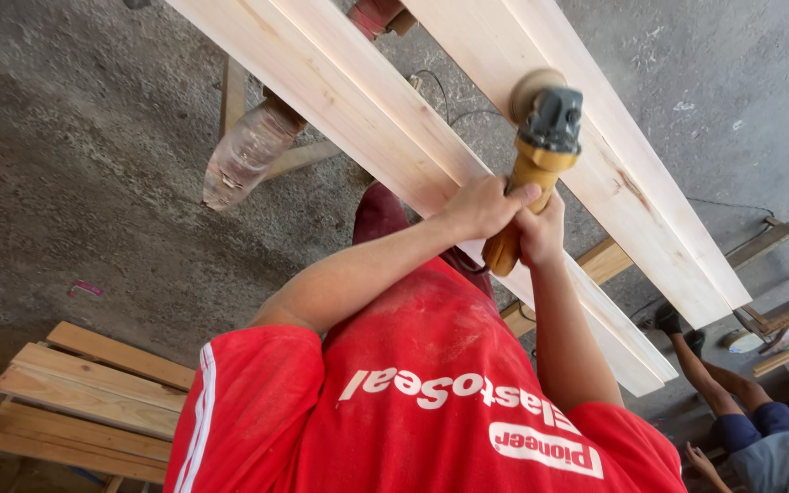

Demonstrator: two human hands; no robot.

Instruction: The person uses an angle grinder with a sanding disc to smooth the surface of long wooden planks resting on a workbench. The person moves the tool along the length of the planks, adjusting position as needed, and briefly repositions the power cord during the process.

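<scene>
**Both hands on the grinder, disc down on the plank**

Right now my left hand [481, 205] and my right hand [541, 233] are wrapped together round the yellow body of the angle grinder [536, 160]. My left fingers [520, 194] are clamped over the top of the handle, and my right fingers are closed round it from the other side, though most of them are hidden behind the tool. The two hands touch each other at the grip.

From my fingers the grinder runs up toward one o'clock: first the yellow barrel, then the grey gear head, then the round sanding disc [530, 87] at the far end. The disc lies against the pale wooden plank [632, 173] that slants from twelve o'clock down to four o'clock. A second plank [358, 100] lies just beside it on the nine o'clock side, running the same way, and my hands sit over its lower edge.

Below the planks, at ten o'clock from my hands, a wooden trestle leg [230, 91] stands on the concrete floor [84, 137]. At eight o'clock a slatted wooden pallet [93, 393] rests on that floor. At four o'clock another person's legs [723, 379] show, well apart from me.
</scene>
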